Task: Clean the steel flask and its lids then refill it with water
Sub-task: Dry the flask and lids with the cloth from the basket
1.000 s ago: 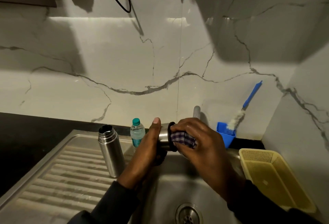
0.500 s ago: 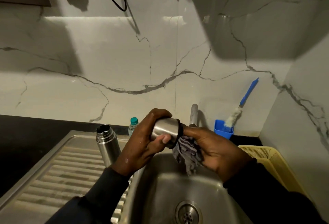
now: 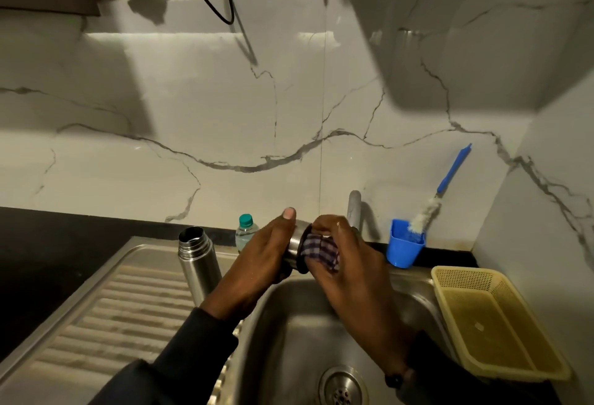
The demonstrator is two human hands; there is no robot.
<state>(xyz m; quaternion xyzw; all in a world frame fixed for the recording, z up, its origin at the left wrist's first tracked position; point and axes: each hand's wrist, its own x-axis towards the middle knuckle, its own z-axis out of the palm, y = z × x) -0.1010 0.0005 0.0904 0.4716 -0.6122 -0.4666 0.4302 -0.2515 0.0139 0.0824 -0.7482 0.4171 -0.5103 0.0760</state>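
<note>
Altogether one flask [image 3: 198, 263], one lid [image 3: 295, 250], two hands

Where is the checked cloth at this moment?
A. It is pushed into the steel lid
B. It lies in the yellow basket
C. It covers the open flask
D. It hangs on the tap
A: the right hand pushes the checked cloth into the steel lid that the left hand holds.

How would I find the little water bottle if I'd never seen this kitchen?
Start at the steel sink and look along the marble wall behind it. Left of the tap, behind the left hand, stands the small plastic bottle. It is see-through with a green cap, unlike the taller shiny steel flask beside it.
</note>
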